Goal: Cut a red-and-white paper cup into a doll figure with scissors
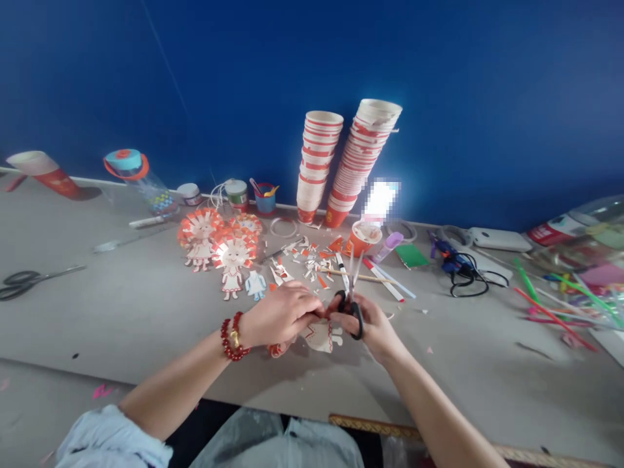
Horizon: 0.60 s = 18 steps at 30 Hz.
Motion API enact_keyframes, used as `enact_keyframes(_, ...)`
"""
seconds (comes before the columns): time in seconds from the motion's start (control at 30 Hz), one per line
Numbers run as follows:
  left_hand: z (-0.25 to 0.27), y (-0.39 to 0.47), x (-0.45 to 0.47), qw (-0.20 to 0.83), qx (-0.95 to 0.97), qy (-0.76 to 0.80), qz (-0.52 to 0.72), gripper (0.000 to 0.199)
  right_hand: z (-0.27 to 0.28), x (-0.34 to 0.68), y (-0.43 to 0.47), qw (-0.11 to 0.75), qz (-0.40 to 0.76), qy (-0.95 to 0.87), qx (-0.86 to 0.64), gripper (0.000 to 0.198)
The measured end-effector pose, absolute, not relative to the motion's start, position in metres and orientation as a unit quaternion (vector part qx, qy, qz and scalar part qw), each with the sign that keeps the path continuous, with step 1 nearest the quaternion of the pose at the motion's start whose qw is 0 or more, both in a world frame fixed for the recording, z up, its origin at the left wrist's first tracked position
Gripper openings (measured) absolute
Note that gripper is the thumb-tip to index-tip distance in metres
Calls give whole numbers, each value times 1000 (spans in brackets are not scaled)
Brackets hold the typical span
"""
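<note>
Near the table's (160, 328) front edge, left hand (285, 313) pinches paper doll (319, 337); right hand (373, 328) hooks scissors (351, 287) blades-outward, apparently to avoid accidental cuts.

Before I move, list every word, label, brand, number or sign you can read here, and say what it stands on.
No text can be read with certainty.
Bottom cup of the taller stack: a yellowish mark, too small to make out.
Green jar: its label is too blurred to read.
Red-and-white package: pale marks on red, too blurred to read.
</note>
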State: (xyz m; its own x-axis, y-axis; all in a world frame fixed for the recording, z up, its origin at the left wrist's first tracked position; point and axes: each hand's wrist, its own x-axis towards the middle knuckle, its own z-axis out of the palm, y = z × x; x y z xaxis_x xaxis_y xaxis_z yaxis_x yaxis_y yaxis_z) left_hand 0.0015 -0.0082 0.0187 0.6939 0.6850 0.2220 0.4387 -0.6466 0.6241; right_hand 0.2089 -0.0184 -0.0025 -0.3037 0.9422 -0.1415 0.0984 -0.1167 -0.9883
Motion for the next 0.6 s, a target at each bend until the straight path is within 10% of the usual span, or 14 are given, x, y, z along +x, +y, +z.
enact_keyframes(0.2, 16, -6, 5, 224, 905, 291, 217, 11, -15, 200, -20, 323, 642, -548, -428, 17)
enact_keyframes(0.4, 12, -27, 0, 194, 815, 315, 445, 15, -22, 204, -15, 470, 574, -472, -477, 20)
enact_keyframes(0.6, -9, -52, 28, 454, 786, 311, 282, 26, -28, 208, -16, 569, 501, -437, -484, 19)
